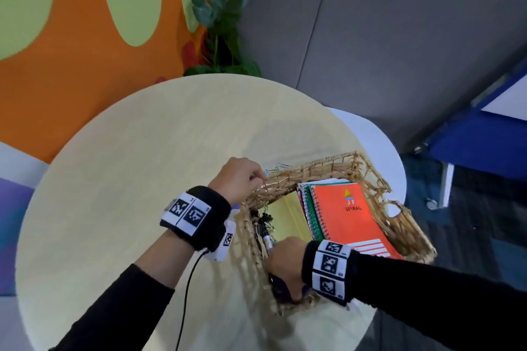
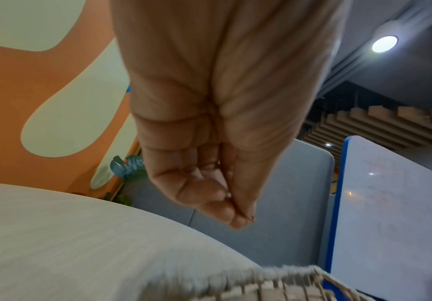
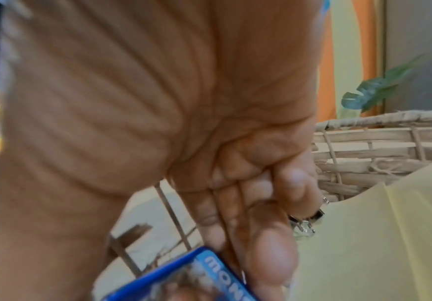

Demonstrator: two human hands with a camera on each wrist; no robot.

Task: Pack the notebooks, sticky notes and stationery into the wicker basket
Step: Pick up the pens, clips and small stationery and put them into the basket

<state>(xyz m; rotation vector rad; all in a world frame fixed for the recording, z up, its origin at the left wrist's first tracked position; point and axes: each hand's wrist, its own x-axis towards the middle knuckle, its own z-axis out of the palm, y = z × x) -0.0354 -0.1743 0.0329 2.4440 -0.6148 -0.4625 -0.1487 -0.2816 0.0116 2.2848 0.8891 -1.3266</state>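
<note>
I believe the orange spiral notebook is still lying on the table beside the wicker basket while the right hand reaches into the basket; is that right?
Not quite. The orange spiral notebook already lies inside the wicker basket, on top of other notebooks, as the head view shows. The rest holds: the right hand does reach into the basket, at its near end.

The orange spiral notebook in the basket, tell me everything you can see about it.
The orange spiral notebook has a bright orange cover printed "JF SPIRAL" under a small sailboat-like logo, with white stripes at its near corner. A wire coil binds its left edge. It lies closed, cover up, on top of a stack of other spiral notebooks, in the right part of the wicker basket. Its near end is hidden behind the right forearm; whether that touches it cannot be told.
</note>
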